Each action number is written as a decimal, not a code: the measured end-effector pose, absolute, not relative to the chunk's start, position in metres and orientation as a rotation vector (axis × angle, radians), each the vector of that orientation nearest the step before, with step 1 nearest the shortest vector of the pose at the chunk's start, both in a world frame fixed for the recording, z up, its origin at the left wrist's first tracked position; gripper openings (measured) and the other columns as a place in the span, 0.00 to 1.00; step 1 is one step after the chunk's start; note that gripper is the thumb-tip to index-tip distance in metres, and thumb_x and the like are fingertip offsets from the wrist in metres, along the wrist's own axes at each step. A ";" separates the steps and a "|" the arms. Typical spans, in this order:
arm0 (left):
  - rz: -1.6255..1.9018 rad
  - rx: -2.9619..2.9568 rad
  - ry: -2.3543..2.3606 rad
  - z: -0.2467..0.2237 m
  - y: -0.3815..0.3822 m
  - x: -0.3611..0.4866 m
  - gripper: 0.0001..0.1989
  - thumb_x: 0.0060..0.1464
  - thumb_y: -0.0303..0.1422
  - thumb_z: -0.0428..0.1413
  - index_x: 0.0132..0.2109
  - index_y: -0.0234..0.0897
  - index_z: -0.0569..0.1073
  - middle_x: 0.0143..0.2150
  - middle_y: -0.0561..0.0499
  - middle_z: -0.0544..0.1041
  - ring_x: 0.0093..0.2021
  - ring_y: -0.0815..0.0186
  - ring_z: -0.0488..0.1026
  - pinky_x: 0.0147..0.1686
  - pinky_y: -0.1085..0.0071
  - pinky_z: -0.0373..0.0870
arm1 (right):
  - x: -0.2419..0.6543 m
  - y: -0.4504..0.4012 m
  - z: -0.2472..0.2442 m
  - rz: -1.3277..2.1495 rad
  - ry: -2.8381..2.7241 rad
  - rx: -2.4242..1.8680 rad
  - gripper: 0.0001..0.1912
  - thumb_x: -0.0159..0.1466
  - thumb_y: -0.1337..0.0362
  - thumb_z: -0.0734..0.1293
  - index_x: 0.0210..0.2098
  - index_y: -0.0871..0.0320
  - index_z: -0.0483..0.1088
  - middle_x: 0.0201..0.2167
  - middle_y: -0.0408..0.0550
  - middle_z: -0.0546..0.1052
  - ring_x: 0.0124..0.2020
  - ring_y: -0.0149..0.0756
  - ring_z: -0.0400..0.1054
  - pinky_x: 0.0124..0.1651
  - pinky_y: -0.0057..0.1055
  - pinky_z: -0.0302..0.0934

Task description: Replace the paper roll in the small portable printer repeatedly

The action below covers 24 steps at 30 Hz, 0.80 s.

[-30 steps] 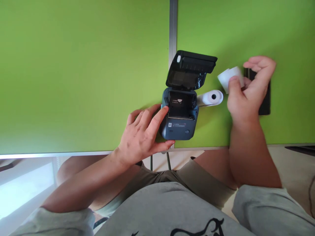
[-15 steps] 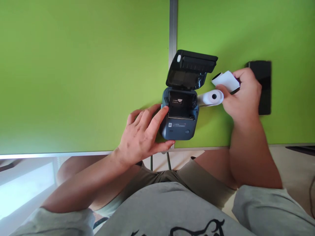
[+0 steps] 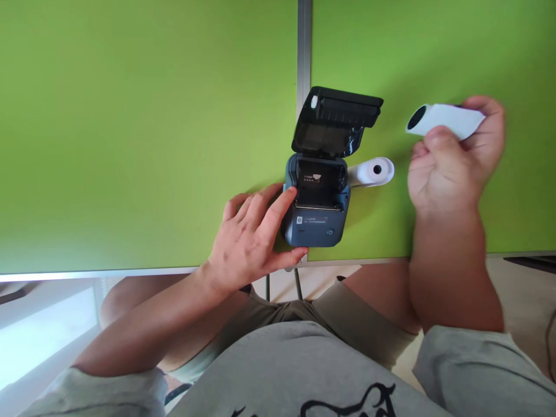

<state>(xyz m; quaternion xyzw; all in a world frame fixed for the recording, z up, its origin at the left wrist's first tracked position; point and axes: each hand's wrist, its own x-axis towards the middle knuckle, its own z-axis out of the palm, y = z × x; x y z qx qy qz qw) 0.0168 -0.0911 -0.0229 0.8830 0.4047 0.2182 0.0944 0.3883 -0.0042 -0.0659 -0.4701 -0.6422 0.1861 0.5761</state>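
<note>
A dark blue-grey portable label printer [image 3: 319, 229] sits near the table's front edge, its black lid [image 3: 330, 124] raised and its paper bay exposed. Around its left side is my left hand [image 3: 249, 234], index finger on the bay's rim and thumb at the front edge. To the right, my right hand [image 3: 456, 156] pinches a white paper roll [image 3: 449, 119] whose dark hollow end faces left. Between that hand and the printer stands another white roll [image 3: 365, 175] with a small dark core, close against the printer's right side.
Green table panels [image 3: 152, 133] meet at a grey metal seam [image 3: 304, 52] behind the printer. A pale metal edge [image 3: 108, 273] runs along the front. Only a sliver of a dark flat object shows behind my right hand.
My right hand has moved right and slightly up, carrying the white paper roll away from the printer and now covering most of the dark flat object. My left hand and the printer have stayed put.
</note>
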 end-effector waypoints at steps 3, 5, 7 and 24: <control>0.657 2.594 1.195 -0.024 -0.091 0.017 0.44 0.65 0.60 0.51 0.73 0.31 0.57 0.62 0.32 0.76 0.56 0.49 0.76 0.58 0.55 0.64 | 0.410 -0.004 -0.071 0.641 -1.367 -1.247 0.25 0.62 0.43 0.72 0.53 0.41 0.64 0.49 0.44 0.73 0.36 0.31 0.69 0.32 0.31 0.58; 0.661 2.588 1.192 -0.024 -0.091 0.017 0.45 0.65 0.60 0.51 0.73 0.30 0.57 0.63 0.32 0.76 0.56 0.49 0.76 0.58 0.55 0.64 | 0.413 -0.007 -0.068 0.705 -1.304 -1.317 0.21 0.68 0.42 0.66 0.56 0.38 0.65 0.54 0.46 0.72 0.38 0.31 0.70 0.32 0.31 0.59; 0.655 2.598 1.192 -0.024 -0.091 0.017 0.44 0.65 0.61 0.51 0.73 0.30 0.57 0.62 0.32 0.76 0.56 0.49 0.76 0.58 0.55 0.64 | 0.406 -0.012 -0.062 0.727 -1.288 -1.340 0.20 0.70 0.41 0.61 0.59 0.34 0.64 0.59 0.46 0.70 0.48 0.37 0.74 0.34 0.33 0.62; 0.651 2.588 1.195 -0.024 -0.092 0.016 0.45 0.65 0.61 0.50 0.75 0.32 0.55 0.63 0.32 0.76 0.57 0.50 0.76 0.59 0.56 0.63 | 0.399 -0.009 -0.071 0.581 -1.272 -1.265 0.17 0.62 0.57 0.69 0.50 0.48 0.68 0.46 0.46 0.76 0.42 0.41 0.78 0.29 0.30 0.63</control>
